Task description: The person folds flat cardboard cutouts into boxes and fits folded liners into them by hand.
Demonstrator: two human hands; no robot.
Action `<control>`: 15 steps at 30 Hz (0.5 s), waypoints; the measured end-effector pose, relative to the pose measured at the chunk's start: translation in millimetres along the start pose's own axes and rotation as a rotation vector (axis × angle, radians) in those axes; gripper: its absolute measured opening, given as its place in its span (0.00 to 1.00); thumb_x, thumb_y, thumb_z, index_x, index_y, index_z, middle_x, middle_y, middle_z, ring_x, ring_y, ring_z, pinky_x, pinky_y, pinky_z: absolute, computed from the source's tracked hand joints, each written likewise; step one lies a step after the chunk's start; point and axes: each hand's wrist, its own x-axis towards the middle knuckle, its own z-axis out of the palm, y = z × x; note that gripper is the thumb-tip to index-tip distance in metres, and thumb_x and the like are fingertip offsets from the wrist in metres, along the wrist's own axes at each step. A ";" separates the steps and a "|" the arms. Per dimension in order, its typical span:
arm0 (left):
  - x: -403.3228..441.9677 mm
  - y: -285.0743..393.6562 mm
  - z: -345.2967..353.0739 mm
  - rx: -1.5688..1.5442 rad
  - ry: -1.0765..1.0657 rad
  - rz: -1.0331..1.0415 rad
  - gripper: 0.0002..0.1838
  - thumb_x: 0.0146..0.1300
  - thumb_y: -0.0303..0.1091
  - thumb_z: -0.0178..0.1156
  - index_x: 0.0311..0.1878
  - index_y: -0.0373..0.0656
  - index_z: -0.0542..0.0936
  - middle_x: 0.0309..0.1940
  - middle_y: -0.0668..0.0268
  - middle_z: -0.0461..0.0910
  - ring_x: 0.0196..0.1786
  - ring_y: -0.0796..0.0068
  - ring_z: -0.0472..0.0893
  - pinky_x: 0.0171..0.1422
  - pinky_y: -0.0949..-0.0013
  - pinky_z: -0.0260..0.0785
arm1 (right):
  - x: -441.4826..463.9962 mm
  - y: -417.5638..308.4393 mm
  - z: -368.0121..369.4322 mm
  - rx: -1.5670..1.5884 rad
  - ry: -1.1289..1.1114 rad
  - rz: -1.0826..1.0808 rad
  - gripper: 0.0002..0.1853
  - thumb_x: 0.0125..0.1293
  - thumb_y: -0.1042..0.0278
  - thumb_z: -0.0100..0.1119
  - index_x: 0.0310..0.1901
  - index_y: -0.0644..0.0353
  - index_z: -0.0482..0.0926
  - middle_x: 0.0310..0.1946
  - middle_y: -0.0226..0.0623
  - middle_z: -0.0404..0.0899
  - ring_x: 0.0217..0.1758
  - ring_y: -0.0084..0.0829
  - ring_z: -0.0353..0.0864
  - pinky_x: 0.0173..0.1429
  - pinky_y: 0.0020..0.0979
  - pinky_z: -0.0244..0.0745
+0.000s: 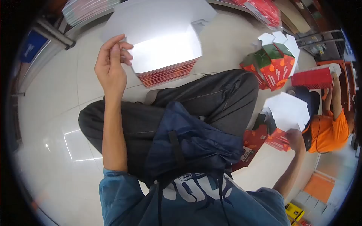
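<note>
My left hand (113, 64) is raised with bent, parted fingers and nothing visible in them. It is beside the left edge of a stack of flat red-printed cartons (167, 73), whose top sheet shows a bright white inner face. My right hand (296, 139) is closed on the edge of a red food carton (278, 138) with a white flap (288, 111) folded out above it. The fingertips are partly hidden behind the carton. Next to it, a red panel with a printed label (252, 146) lies by my knee.
Red and green folded cartons (277, 66) stand beyond my right knee. At the right, a person in an orange shirt (330, 132) holds a red stack of cartons (312, 78). A red plastic-wrapped pack (260, 13) lies at the back. A metal rack leg (54, 34) stands at left.
</note>
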 end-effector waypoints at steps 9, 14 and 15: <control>10.1 -10.8 -10.9 -0.016 0.172 -0.119 0.11 0.72 0.29 0.53 0.53 0.36 0.79 0.40 0.63 0.82 0.39 0.80 0.78 0.42 0.76 0.72 | -47.2 -37.0 -119.3 0.277 0.367 -0.329 0.10 0.64 0.87 0.53 0.46 0.72 0.78 0.39 0.43 0.84 0.44 0.31 0.83 0.50 0.29 0.76; 3.8 -35.1 -3.1 0.277 0.087 -0.061 0.11 0.66 0.29 0.60 0.51 0.40 0.82 0.46 0.65 0.80 0.45 0.75 0.78 0.48 0.73 0.73 | -17.9 -181.8 -124.3 0.403 0.951 -0.788 0.13 0.62 0.91 0.54 0.47 0.74 0.80 0.45 0.45 0.85 0.50 0.32 0.83 0.58 0.28 0.76; 1.3 -37.8 -2.6 0.333 0.068 -0.049 0.11 0.66 0.29 0.61 0.51 0.41 0.82 0.48 0.64 0.79 0.45 0.75 0.78 0.48 0.72 0.73 | -6.4 -218.5 -122.3 0.444 0.949 -0.917 0.15 0.61 0.93 0.53 0.48 0.73 0.81 0.45 0.45 0.85 0.49 0.32 0.84 0.58 0.29 0.76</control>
